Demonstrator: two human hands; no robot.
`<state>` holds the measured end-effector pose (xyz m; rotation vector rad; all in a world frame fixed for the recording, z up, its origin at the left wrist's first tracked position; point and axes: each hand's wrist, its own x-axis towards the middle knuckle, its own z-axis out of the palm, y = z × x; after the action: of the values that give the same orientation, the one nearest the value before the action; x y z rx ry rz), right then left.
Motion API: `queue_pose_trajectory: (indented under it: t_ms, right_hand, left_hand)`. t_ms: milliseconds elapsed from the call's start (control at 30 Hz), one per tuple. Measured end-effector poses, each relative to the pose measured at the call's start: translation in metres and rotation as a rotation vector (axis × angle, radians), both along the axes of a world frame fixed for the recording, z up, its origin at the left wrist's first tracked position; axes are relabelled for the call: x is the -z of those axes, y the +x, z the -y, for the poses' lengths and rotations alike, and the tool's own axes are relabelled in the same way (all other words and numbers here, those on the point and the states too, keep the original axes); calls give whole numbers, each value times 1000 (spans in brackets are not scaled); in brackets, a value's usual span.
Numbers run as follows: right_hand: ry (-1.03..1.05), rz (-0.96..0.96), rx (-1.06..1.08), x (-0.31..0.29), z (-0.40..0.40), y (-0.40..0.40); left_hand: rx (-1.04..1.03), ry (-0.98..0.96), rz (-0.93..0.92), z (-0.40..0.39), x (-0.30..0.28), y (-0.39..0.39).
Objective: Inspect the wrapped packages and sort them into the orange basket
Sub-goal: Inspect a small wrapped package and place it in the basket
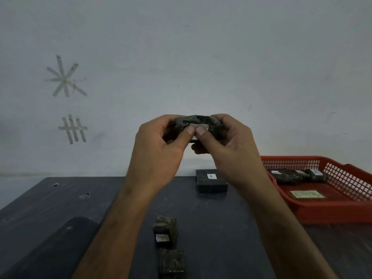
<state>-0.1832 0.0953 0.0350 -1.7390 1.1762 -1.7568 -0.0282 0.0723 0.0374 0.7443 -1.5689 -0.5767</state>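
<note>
Head view. Both hands raised above the worktop (60,208), in front of a pale wall. Left hand (159,150) and right hand (227,146) each curl round one dark wrapped package (198,122), holding it between them at mid-frame. The two thumbs meet on the near face of the package, pressing on or just beside a small pale label; label text too blurred to read.

On the dark worktop: a flat dark box (211,181) with a white tag marked "A", near the far edge, just under the right wrist. Two more small wrapped packages lie nearer the camera, one (166,231) showing a pale tag on its front, the other (172,263) just behind it at the bottom edge.

Orange basket (342,208) sits at the right, on the worktop. Inside it, along the far wall, lie several dark wrapped packages (289,175) with white tags, lying close together. A pale label lies on the basket floor; wording unreadable.

Tape strips (64,79) stuck on the wall, upper left.
</note>
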Motion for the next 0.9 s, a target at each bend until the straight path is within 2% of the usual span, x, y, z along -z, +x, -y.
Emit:
queue_pose_trajectory:
  t_ms: [167,300,400,500,700,800,900]
  right_hand:
    - [136,43,-199,-13,-12,-13]
    - [97,78,-166,-14,-13,-15]
    - [74,47,-131,-12,-11,-15]
    - [48,-11,-72,-10,-10,-12]
    - [-15,-68,91,-1,-3,0]
    - [-10,-78,77,0,-3,-2]
    - [54,-16,-36,-5,-6,-9]
  left_hand:
    - [139,-7,10,0,-4,10]
    - [253,18,2,-4,-6,9]
    - [296,80,-93,-5,-6,6]
    - [257,102,-141,-5,-5,4]
    - [-8,7,-77,-1,5,-9]
    - [12,11,-81,0,4,-9]
    - [126,35,-75,1,1,1]
